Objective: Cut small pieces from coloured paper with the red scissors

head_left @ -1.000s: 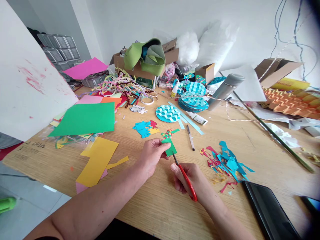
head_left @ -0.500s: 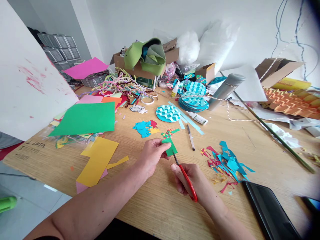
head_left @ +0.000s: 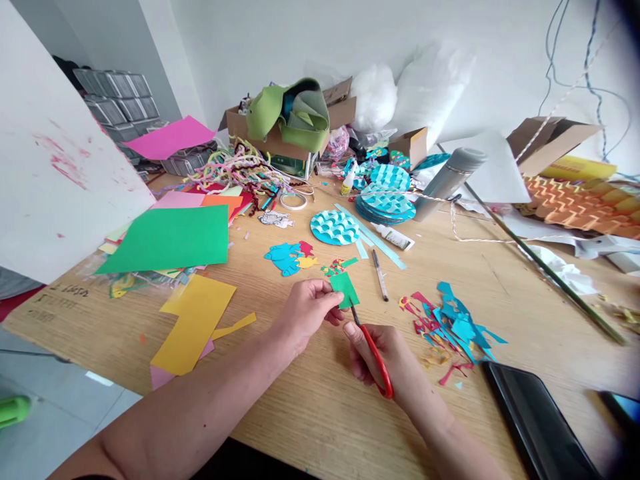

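Note:
My left hand [head_left: 313, 308] pinches a small green paper piece [head_left: 346, 288] by its left side, thumb on top. Red-handled scissors [head_left: 375, 357] are gripped in my right hand [head_left: 377, 350], their blades at the lower edge of the green paper. Just beyond my left hand lie blue, red and yellow paper fish [head_left: 284, 258] and a little heap of tiny coloured scraps [head_left: 334, 267]. A pen [head_left: 380, 275] rests on the table past the scissors.
Blue, red and yellow offcuts [head_left: 455, 323] lie right of my right hand, near a black phone [head_left: 530, 413]. Green sheet [head_left: 175, 237] and yellow paper [head_left: 197, 320] are at left. Behind stand blue wavy paper discs [head_left: 335, 227], a glue bottle [head_left: 395, 237] and a grey flask [head_left: 453, 180].
The green paper has turned slightly in my left hand and shows more of its face. The scissors stay at its lower edge; the view has shifted slightly.

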{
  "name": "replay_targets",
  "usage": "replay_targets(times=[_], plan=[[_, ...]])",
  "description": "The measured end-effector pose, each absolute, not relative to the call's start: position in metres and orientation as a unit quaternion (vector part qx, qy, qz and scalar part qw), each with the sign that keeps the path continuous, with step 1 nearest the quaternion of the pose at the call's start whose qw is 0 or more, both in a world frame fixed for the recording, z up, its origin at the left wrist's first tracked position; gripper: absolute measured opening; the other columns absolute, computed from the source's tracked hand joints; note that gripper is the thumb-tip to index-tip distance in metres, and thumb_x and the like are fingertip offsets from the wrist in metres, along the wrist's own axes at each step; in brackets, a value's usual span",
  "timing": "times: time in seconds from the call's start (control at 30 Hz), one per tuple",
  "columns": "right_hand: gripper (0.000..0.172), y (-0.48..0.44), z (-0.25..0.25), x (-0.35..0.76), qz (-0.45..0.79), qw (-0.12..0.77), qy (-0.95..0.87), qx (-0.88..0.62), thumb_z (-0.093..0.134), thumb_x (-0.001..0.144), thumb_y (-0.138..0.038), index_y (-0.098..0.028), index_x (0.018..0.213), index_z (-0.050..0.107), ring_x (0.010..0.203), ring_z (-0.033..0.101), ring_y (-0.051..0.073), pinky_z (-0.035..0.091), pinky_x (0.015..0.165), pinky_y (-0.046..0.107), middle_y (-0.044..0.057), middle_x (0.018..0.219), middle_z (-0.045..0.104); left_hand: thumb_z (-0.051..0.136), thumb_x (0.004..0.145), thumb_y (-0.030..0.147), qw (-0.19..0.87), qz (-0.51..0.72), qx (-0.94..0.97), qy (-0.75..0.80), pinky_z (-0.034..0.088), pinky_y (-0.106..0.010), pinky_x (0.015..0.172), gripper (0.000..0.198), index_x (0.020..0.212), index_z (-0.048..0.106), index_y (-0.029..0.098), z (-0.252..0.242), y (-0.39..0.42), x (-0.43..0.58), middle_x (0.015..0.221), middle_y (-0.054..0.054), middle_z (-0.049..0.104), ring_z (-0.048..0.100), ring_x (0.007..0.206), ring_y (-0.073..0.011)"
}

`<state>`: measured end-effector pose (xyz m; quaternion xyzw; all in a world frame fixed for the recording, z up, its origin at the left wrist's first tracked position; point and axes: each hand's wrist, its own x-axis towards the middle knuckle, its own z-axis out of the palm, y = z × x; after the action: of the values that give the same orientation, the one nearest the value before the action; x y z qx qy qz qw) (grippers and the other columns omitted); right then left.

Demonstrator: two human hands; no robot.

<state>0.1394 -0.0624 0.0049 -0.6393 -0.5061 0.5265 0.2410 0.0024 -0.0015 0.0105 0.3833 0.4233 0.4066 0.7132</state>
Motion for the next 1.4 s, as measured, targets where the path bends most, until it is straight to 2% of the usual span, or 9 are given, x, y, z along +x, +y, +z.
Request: replay_targets(times=[0.23, 0.43, 0.6, 1.0, 1.23, 1.4], plan=[[0.057, -0.0629, 0.0046, 0.1393, 0.518, 0.246, -0.516, -0.636, 0.052, 0.079, -0.068, -0.017, 0.051, 0.05, 0.034, 0.046, 0.009, 0.033, 0.036, 0.018, 0.002, 0.042, 0.055, 0.063, 0.07, 0.019, 0.704, 0.394, 0.401, 0.434, 0.046, -0.021, 0.048, 0.013, 0.062, 0.055, 0.013, 0.0117, -0.0025, 0.0019, 0.055, -0.003, 0.063, 0.057, 0.047, -0.0095], [0.057, -0.0646, 0.0098, 0.1377, 0.518, 0.227, -0.498, -0.658, 0.052, 0.078, -0.067, -0.019, 0.049, 0.046, 0.03, 0.04, 0.008, 0.028, 0.031, 0.017, 0.0, 0.037, 0.051, 0.062, 0.071, 0.017, 0.703, 0.392, 0.4, 0.439, 0.046, -0.02, 0.049, 0.012, 0.062, 0.055, 0.014, 0.0133, -0.0028, 0.0028, 0.056, -0.002, 0.063, 0.057, 0.047, -0.0093], [0.056, -0.0644, 0.0081, 0.1384, 0.528, 0.237, -0.503, -0.642, 0.053, 0.079, -0.066, -0.018, 0.05, 0.048, 0.031, 0.043, 0.008, 0.03, 0.032, 0.017, 0.0, 0.039, 0.053, 0.059, 0.072, 0.014, 0.699, 0.378, 0.406, 0.451, 0.045, -0.02, 0.048, 0.012, 0.061, 0.055, 0.013, 0.0156, -0.0023, 0.0034, 0.055, -0.001, 0.063, 0.057, 0.046, -0.0087], [0.058, -0.0628, 0.0034, 0.1391, 0.524, 0.242, -0.503, -0.644, 0.052, 0.079, -0.067, -0.017, 0.05, 0.051, 0.034, 0.047, 0.01, 0.036, 0.036, 0.019, 0.002, 0.041, 0.056, 0.061, 0.072, 0.017, 0.695, 0.385, 0.409, 0.448, 0.045, -0.02, 0.048, 0.012, 0.061, 0.056, 0.014, 0.0146, -0.0036, 0.0039, 0.054, -0.001, 0.062, 0.057, 0.046, -0.0089], [0.059, -0.0639, 0.0051, 0.1387, 0.516, 0.233, -0.5, -0.655, 0.052, 0.079, -0.067, -0.018, 0.047, 0.048, 0.03, 0.043, 0.008, 0.03, 0.032, 0.017, 0.0, 0.037, 0.051, 0.063, 0.07, 0.018, 0.699, 0.386, 0.401, 0.449, 0.045, -0.02, 0.049, 0.013, 0.061, 0.056, 0.014, 0.0126, -0.0034, 0.0044, 0.054, -0.001, 0.063, 0.057, 0.045, -0.0089], [0.059, -0.0638, 0.0061, 0.1382, 0.531, 0.236, -0.492, -0.648, 0.052, 0.079, -0.068, -0.018, 0.048, 0.049, 0.031, 0.045, 0.008, 0.032, 0.033, 0.017, 0.001, 0.039, 0.053, 0.065, 0.069, 0.022, 0.695, 0.391, 0.407, 0.446, 0.045, -0.021, 0.048, 0.015, 0.061, 0.055, 0.014, 0.0115, -0.003, 0.0048, 0.055, -0.001, 0.062, 0.057, 0.046, -0.0096]])
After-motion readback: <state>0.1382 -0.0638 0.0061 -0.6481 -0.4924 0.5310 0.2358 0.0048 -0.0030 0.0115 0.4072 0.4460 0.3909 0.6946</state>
